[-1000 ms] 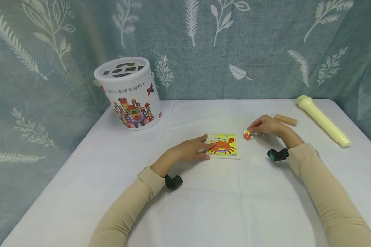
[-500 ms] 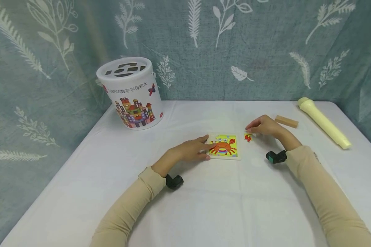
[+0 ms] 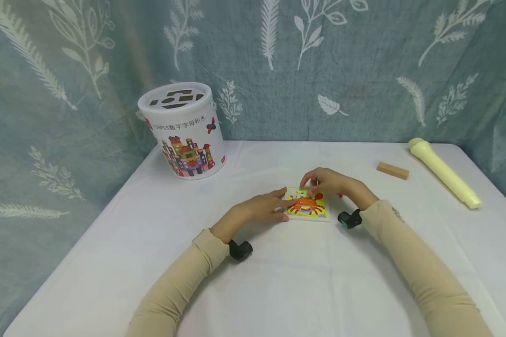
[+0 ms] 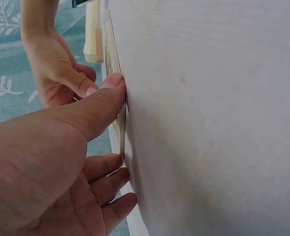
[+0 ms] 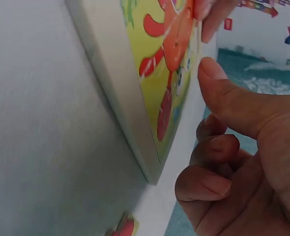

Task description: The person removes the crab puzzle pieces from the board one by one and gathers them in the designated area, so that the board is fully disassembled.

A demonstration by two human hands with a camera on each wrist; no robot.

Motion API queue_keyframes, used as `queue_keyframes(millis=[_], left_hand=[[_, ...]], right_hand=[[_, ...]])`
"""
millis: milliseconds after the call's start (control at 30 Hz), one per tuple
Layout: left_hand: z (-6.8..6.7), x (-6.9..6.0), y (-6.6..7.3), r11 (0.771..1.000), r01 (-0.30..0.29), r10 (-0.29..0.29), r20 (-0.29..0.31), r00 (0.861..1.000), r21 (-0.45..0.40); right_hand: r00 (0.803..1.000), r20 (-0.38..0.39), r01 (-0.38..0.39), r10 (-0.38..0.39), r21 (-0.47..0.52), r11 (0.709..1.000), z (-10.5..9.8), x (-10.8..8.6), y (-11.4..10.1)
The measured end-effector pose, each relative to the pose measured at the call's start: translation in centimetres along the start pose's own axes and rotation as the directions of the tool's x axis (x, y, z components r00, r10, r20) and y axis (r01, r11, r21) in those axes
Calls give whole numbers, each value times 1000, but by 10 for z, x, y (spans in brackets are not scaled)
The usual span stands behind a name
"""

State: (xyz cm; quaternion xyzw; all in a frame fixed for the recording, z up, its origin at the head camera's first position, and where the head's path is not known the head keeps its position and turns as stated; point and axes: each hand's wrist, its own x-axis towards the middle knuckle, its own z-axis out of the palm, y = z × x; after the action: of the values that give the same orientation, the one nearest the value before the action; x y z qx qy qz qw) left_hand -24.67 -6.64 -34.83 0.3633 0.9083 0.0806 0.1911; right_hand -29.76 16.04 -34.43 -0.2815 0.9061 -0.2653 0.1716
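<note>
A square crab puzzle (image 3: 307,207), yellow with a pale wooden frame (image 5: 108,78), lies flat on the white table. My left hand (image 3: 261,207) rests at its left side, index finger stretched over the picture and thumb (image 4: 114,81) against the near edge. Above the puzzle's back part hovers my right hand (image 3: 331,182), thumb and index finger apart with no piece visible between them. The right wrist view shows its other fingers (image 5: 209,182) loosely curled. Right of the puzzle lies a loose red puzzle piece (image 5: 129,227), mostly hidden behind the right hand in the head view.
A white lidded block bucket (image 3: 187,133) stands at the back left. A small wooden block (image 3: 393,170) and a pale yellow toy microphone (image 3: 444,173) lie at the back right. A grey-green patterned curtain (image 3: 278,107) hangs behind the table.
My right hand has let go of the red piece, leaving it beside the puzzle, and moved left over the puzzle. My left hand has stayed on the puzzle; the head view has shifted slightly.
</note>
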Motion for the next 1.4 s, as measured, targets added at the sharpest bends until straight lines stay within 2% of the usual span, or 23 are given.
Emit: queue_keyframes(millis=[267,567,833,1000,1200,1400], left_hand=[[2,2,-3,1000,4,-4,-5,1000,12],[4,1,-3,1000,11,-10,-16,1000,10],[3,0,-2,1000,11,-10,-25,1000,24],[3,1,-2,1000,12,-12,-16,1000,27],[4,1,-1,999,7,-7,-16,1000,37],[1,1,-2,999,15,-14,-14,1000,44]], right_hand=[[995,80,-48,50,-36,998,5,5,-7],[996,76,-31,36,-62,998,6,6,-12],[1000,16,-20,21,-82,996,7,5,-11],[1000,-6,11,-12,-46,999,7,5,-8],[993,-122,0,1,8,1000,7,2,2],[970,-243,14,6,80,997,0,1,8]])
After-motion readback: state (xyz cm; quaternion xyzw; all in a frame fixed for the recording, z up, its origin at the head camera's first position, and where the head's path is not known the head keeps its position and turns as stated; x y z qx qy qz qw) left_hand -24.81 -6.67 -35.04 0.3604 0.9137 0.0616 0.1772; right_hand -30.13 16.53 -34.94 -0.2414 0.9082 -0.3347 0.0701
